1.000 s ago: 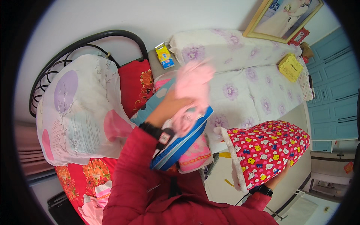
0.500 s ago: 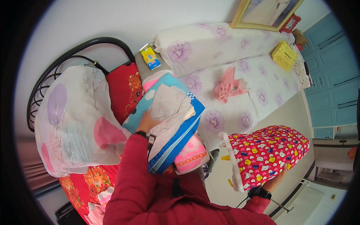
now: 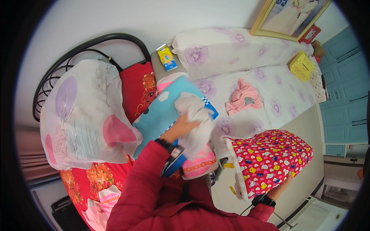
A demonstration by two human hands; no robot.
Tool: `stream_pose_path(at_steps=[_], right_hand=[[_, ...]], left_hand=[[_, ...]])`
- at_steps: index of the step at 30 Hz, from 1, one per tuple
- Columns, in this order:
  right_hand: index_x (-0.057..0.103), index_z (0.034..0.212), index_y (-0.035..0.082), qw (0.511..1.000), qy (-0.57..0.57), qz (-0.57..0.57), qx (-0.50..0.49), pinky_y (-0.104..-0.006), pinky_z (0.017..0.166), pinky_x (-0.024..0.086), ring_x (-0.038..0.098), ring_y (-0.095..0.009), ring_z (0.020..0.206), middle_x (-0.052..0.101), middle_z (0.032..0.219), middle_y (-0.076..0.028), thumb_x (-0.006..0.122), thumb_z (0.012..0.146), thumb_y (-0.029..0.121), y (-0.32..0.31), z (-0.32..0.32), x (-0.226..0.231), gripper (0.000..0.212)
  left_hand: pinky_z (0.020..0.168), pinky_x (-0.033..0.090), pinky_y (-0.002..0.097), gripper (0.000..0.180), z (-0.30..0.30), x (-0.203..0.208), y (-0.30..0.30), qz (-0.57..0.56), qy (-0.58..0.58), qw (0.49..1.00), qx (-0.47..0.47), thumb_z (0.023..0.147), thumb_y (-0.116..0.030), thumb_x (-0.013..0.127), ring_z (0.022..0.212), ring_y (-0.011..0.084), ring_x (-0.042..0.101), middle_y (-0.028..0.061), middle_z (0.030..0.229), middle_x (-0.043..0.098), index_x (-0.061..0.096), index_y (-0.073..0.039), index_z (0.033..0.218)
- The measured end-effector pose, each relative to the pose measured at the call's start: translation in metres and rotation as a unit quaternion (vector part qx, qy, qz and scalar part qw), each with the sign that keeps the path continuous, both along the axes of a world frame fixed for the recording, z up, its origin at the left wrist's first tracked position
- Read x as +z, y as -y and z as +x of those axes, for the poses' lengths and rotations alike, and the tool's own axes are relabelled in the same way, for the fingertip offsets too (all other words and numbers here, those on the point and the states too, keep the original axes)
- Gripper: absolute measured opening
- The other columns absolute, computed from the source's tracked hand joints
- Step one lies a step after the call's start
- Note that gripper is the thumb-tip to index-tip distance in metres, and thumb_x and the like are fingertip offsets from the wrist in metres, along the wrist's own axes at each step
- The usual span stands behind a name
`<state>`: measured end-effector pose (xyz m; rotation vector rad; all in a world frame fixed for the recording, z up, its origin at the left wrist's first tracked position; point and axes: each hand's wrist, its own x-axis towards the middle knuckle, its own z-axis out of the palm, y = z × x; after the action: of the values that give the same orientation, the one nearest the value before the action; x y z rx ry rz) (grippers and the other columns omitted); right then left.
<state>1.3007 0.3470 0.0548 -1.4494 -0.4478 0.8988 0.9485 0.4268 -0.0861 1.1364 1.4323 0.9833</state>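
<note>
Now bunching soft pale cloth (image 3: 201, 133), flat earlier, in left hand (image 3: 179, 129); grasping plump, fluffy-edged red bundle (image 3: 271, 159) with right hand (image 3: 280, 188).

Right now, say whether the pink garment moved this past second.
Yes: the pink garment went right, from the left hand onto the floral-covered sofa.

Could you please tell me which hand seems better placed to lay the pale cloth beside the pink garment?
Probably the left hand: it touches the pale cloth. The right hand is against the red patterned bundle, well apart from that cloth.
</note>
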Motion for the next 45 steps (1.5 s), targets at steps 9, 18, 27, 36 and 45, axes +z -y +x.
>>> stream_pose_path(at_steps=[9,18,27,36,45], right_hand=[[0.034,0.101,0.001,0.998,0.038,0.029,0.041,-0.0285,0.066,0.045,0.053,-0.018,0.081,0.047,0.095,-0.012,0.041,0.074,0.035,0.001,-0.004,0.010,0.043],[0.043,0.091,0.000,0.976,0.136,0.043,0.166,-0.0244,0.061,0.042,0.052,-0.013,0.073,0.052,0.081,-0.006,0.047,0.073,0.020,-0.020,-0.059,0.042,0.026],[0.041,0.102,-0.002,0.641,0.043,0.040,0.765,-0.0279,0.073,0.039,0.049,-0.016,0.084,0.051,0.093,-0.012,0.052,0.072,0.015,-0.018,-0.212,-0.016,0.037],[0.041,0.101,-0.003,0.742,0.312,-0.010,0.593,-0.0295,0.073,0.039,0.049,-0.024,0.086,0.049,0.094,-0.016,0.055,0.070,0.021,-0.030,-0.220,-0.156,0.042],[0.038,0.105,-0.002,0.709,0.138,-0.108,0.683,-0.0264,0.067,0.040,0.051,-0.018,0.076,0.052,0.086,-0.012,0.054,0.070,0.026,0.000,-0.262,-0.201,0.048]], left_hand=[[0.068,0.039,0.0328,0.040,0.049,0.081,-0.068,0.266,-0.103,0.959,0.013,0.070,-0.029,0.051,0.081,0.0277,0.050,0.0168,0.087,0.051,0.045,0.001,0.095],[0.075,0.038,0.0266,0.032,-0.030,0.023,0.096,-0.037,0.056,0.997,-0.037,0.078,-0.024,0.042,0.087,0.0184,0.048,0.0124,0.093,0.050,0.044,0.002,0.098],[0.081,0.035,0.0305,0.043,-0.080,0.004,0.168,0.016,0.263,0.954,0.145,0.082,-0.028,0.033,0.098,0.0209,0.042,0.0129,0.106,0.043,0.029,0.002,0.112],[0.080,0.034,0.0260,0.046,-0.129,-0.073,0.234,-0.081,0.168,0.929,0.320,0.079,-0.029,0.037,0.093,0.0171,0.042,0.0106,0.103,0.043,0.031,0.004,0.110],[0.085,0.029,0.0324,0.050,-0.096,-0.047,0.213,0.019,-0.380,0.895,0.231,0.069,-0.016,0.053,0.101,0.0295,0.036,0.0216,0.110,0.033,0.030,0.005,0.108]])
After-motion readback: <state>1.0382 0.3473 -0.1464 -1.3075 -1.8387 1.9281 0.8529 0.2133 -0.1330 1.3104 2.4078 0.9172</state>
